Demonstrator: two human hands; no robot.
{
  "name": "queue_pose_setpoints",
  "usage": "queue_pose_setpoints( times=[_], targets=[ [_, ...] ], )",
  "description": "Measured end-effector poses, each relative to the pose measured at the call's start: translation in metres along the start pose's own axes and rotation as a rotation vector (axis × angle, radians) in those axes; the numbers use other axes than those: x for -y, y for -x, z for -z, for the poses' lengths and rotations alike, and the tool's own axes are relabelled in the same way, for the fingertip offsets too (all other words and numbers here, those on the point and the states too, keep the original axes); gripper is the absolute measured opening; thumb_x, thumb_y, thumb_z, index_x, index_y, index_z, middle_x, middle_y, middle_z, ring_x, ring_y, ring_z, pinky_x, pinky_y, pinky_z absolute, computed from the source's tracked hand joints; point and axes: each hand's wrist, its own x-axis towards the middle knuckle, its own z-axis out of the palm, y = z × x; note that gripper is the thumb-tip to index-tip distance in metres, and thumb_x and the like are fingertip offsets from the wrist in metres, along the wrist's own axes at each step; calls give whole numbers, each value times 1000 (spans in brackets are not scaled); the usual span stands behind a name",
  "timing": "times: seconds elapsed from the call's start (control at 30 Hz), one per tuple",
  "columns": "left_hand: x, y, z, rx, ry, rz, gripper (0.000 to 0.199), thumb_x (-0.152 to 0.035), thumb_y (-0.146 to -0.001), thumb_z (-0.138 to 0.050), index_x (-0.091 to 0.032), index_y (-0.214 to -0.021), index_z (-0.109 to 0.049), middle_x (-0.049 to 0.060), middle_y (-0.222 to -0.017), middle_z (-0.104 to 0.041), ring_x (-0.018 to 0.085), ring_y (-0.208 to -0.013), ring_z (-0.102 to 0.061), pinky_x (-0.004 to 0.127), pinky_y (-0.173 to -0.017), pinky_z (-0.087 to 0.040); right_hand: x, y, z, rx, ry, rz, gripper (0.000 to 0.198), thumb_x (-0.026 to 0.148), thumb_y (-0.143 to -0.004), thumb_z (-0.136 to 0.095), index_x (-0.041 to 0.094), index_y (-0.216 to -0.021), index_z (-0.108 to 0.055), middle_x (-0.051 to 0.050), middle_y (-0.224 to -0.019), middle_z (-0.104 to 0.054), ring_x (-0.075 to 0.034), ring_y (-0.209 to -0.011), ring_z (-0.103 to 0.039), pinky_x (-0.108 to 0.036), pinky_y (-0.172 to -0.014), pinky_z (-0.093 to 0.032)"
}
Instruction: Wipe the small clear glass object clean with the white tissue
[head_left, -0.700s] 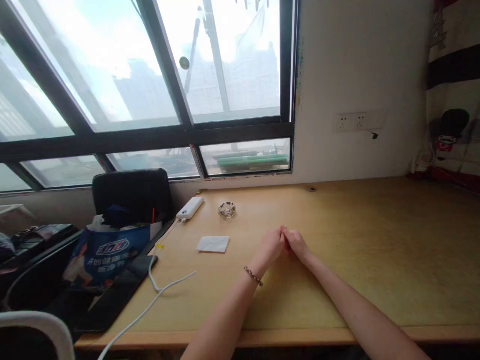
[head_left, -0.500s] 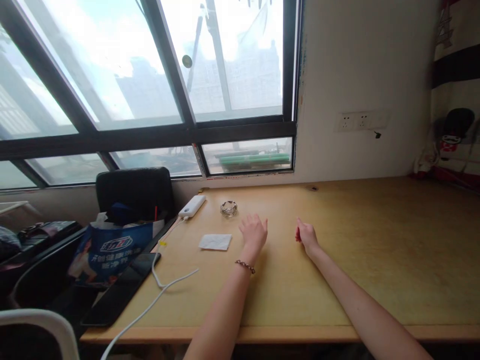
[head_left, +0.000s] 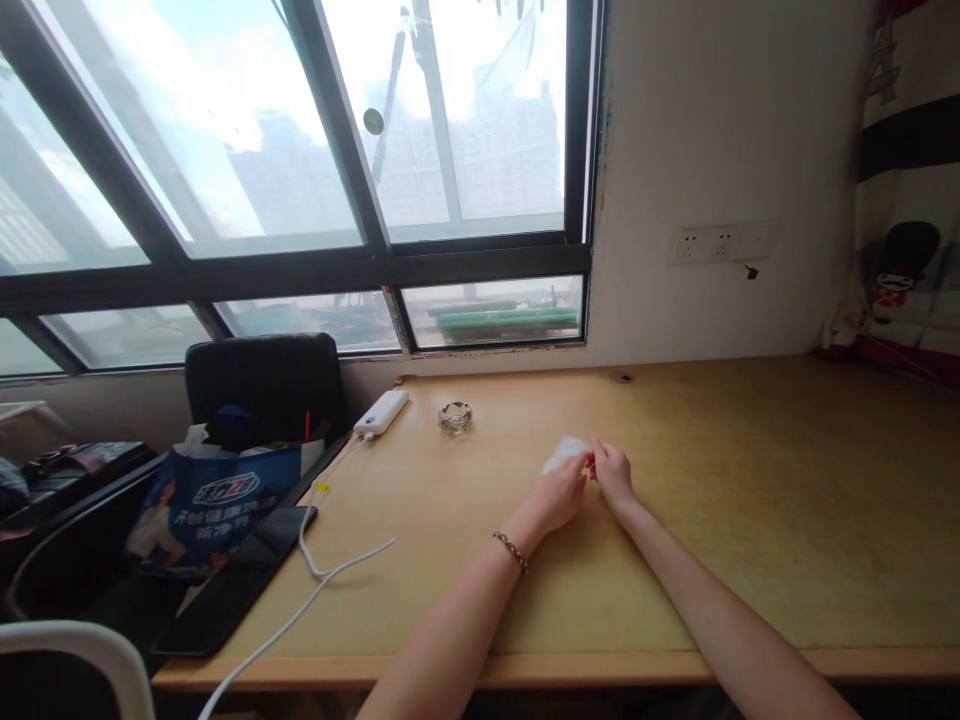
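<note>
My left hand, with a beaded bracelet on its wrist, is closed on a white folded tissue. The tissue sticks out beyond the fingers, over the middle of the desk. Right beside it, my right hand is closed, its fingertips meeting those of my left hand at the tissue's right end. Whatever lies inside the right fingers is hidden. To the left, apart from both hands, a silver openwork band like a bangle stands on the desk.
The wooden desk runs to the wall. Along its left side lie a white power bank, its white cable and a dark flat panel. A blue bag sits on a black chair. A window stands behind.
My left hand has moved right, and the tissue that lay on the desk's left part is now in it. My right hand has stayed about where it was, closed.
</note>
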Motion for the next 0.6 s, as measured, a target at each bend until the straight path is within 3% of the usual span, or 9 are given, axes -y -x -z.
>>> queue_pose_setpoints(
  times=[0.07,0.13,0.3,0.43,0.6],
  targets=[
    [-8,2,-5,41,67,-85,40,-18,-83,-31,-18,-123,-38,11,-116,-50,18,-100,-51,30,-85,-40,-6,-5,1,-36,36,-18,29,43,-73,-40,20,-57,-49,-1,-47,-56,-13,-39,-49,-23,-41,-37],
    [-7,3,-7,7,72,-59,36,-16,-83,-31,-19,-117,-43,10,-111,-53,17,-95,-52,28,-83,-40,-12,-10,0,-45,40,-60,21,37,-71,-42,20,-61,-50,-1,-51,-58,-13,-41,-50,-23,-42,-37],
    [14,-2,-6,-143,-87,206,27,-19,-79,-42,-15,-105,-49,10,-103,-56,18,-94,-51,28,-83,-38,-19,-15,-4,-27,7,-94,18,34,-68,-42,19,-66,-52,-2,-57,-60,-13,-45,-53,-22,-45,-39],
    [19,-5,-4,-73,-171,366,16,-19,-73,-51,-16,-88,-54,7,-90,-59,19,-89,-53,29,-81,-37,-15,-9,-6,-15,111,-7,19,34,-69,-42,19,-64,-53,-2,-58,-61,-15,-52,-55,-23,-50,-39],
    [18,-7,-4,-63,-137,286,20,-10,-72,-46,-18,-88,-56,6,-88,-62,16,-85,-54,26,-78,-37,-7,-1,-6,55,245,127,19,33,-72,-42,20,-65,-54,-3,-64,-64,-16,-60,-57,-23,-56,-37]
  ],
)
